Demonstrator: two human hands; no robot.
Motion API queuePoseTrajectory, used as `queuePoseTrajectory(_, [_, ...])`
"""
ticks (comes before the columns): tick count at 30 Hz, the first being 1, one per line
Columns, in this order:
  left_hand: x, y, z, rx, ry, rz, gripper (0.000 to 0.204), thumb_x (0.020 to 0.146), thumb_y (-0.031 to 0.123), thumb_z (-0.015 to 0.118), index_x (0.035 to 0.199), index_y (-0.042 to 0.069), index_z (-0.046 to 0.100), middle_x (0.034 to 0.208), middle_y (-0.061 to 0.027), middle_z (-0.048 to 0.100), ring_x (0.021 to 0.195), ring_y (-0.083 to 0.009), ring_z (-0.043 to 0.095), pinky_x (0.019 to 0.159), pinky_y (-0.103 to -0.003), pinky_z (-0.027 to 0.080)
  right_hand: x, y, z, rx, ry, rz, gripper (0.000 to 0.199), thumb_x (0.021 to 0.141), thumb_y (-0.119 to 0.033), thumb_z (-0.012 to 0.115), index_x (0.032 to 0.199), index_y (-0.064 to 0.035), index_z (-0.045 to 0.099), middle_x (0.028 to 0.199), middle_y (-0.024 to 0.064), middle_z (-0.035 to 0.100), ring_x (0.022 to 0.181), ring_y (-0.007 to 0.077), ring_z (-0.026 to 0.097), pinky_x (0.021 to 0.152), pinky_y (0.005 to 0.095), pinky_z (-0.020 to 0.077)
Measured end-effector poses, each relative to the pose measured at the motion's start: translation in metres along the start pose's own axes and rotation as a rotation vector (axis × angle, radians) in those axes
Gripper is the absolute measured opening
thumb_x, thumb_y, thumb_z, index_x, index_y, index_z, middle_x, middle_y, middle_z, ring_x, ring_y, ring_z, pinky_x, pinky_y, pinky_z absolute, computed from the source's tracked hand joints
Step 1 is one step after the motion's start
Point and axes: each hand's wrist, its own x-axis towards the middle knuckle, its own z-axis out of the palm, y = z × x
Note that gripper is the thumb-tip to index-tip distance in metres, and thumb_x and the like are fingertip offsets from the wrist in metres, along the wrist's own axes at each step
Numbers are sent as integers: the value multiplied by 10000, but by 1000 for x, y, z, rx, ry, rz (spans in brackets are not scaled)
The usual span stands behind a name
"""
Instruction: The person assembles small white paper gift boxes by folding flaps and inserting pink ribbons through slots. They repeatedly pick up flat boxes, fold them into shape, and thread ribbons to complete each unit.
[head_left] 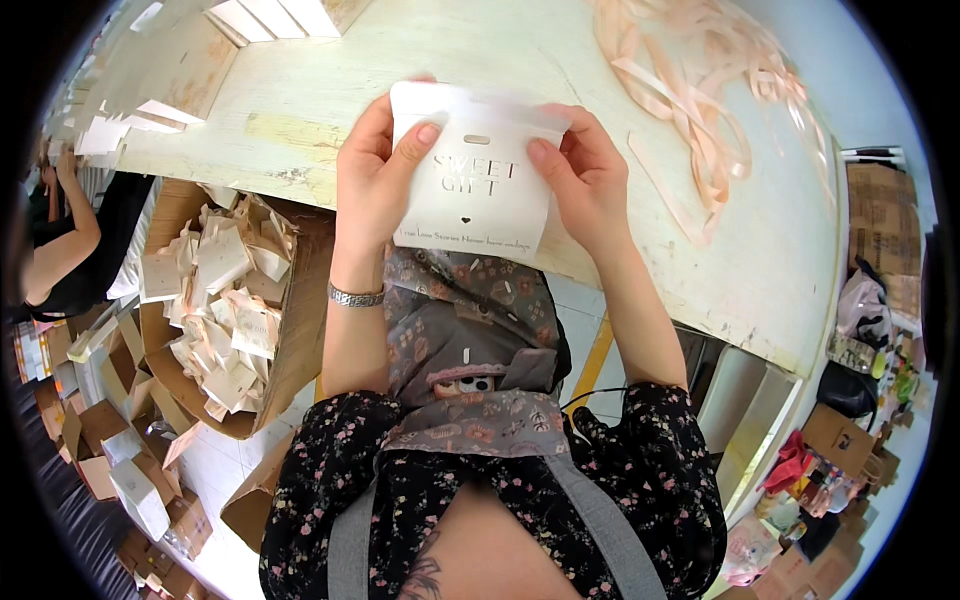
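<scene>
A small white gift box [474,205] with a slot near its top and dark printing is held up between my two hands, above the near edge of the table. My left hand [383,160] grips its left side, thumb on the front face and fingers behind. On the opposite side, my right hand [583,170] pinches the upper right corner, thumb in front. The top edge of the box is blurred, so I cannot tell whether its flap is folded. Loose peach satin ribbons [690,120] lie on the table to the right of my right hand.
The pale, worn table [300,110] spans the front. Left of me stands a cardboard carton [290,340] heaped with white ribboned boxes [225,270]. White pieces stand in a wooden holder [200,85] at far left. Another person's arm [75,225] shows at the left edge. Cartons [105,430] crowd the floor.
</scene>
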Motion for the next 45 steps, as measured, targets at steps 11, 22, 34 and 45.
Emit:
queuePoseTrajectory(11, [-8,-13,-27,258,-283,465,153,899,0,486,870,-10,637,1055,-191,671,886,-193,617,816,-292,473,-1,-13,-3,-128,-234,-79,224,872,-15,539,1064,-66,643,1094,73,628,960,171,579,797,272,457])
queuePoseTrajectory(22, [-48,12,-6,790,79,381,423,774,9,675,1192,52,630,844,-52,636,736,-120,530,663,-246,448,-4,14,-102,-1477,192,-122,105,801,-141,677,829,-40,679,740,67,635,699,209,626,639,336,509])
queuePoseTrajectory(34, [-39,-4,9,827,9,448,482,726,17,584,1206,57,609,760,-65,598,640,-206,474,611,-317,443,5,-22,15,132,-44,483,192,782,-170,651,785,22,654,682,56,651,585,83,587,527,209,464])
queuePoseTrajectory(45, [-38,-5,10,937,-2,636,528,661,-2,613,1187,43,613,830,-60,635,628,-217,467,617,-310,443,22,-41,12,-311,-232,503,186,815,-198,658,792,-14,648,686,32,642,580,61,576,523,188,429])
